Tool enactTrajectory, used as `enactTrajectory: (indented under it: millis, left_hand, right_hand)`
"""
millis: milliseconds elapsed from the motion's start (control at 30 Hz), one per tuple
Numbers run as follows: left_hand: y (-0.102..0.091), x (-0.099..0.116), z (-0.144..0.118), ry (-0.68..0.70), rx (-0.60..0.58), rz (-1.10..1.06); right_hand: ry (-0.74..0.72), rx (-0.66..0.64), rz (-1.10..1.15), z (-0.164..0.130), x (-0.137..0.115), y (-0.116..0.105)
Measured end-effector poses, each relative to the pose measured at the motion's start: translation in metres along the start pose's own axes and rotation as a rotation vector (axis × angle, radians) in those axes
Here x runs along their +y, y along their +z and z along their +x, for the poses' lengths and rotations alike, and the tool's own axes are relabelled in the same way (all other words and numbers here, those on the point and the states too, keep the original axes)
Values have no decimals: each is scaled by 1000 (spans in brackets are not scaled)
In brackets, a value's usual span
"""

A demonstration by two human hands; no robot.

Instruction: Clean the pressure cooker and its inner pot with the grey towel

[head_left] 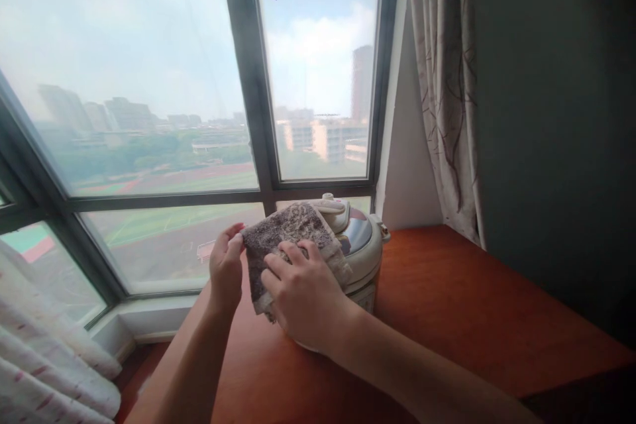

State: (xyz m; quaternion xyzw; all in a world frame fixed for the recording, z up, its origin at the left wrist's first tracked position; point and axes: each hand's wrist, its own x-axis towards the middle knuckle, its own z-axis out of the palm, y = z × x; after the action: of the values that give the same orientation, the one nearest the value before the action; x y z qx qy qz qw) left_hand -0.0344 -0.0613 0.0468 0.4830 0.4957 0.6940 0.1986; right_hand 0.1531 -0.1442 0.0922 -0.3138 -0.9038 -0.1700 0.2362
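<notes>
A cream-coloured electric cooker (365,248) with a dark glossy lid stands on a reddish-brown wooden table (447,305) in front of a large window. A folded grey-brown cloth (293,228) is draped over the cooker's lid and front. My left hand (226,265) pinches the cloth's left edge between thumb and fingers. My right hand (305,295) lies flat on the cloth, fingers spread, pressing it against the cooker. The cooker's front and left side are hidden behind the cloth and my right hand.
A dark-framed window (253,119) fills the back, with a handle at its top. A patterned curtain (444,86) hangs at the right beside a dark wall (556,126). White patterned fabric (44,358) lies at the lower left. The table runs out to the right.
</notes>
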Motion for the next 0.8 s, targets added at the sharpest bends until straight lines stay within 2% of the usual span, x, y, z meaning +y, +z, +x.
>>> enactTrajectory:
  millis: [100, 233, 367, 467, 600, 700, 800]
  left_hand:
    - [4, 0, -2, -16, -71, -69]
    - [10, -10, 0, -55, -156, -1]
    - [17, -20, 0, -96, -222, 63]
    - [22, -20, -4, -121, -275, 46]
    - [24, -15, -7, -142, -236, 48]
    - [22, -11, -7, -139, -277, 29]
    - [20, -9, -6, -147, -315, 12]
  right_hand:
    - [30, 68, -20, -25, -1, 3]
    - [154, 195, -40, -61, 9, 11]
    - [365, 272, -55, -97, 36, 18]
    - [447, 376, 5, -112, 62, 28]
    - [504, 493, 201, -112, 99, 43]
    - [567, 539, 348, -99, 131, 46]
    - [605, 436, 481, -79, 168, 41]
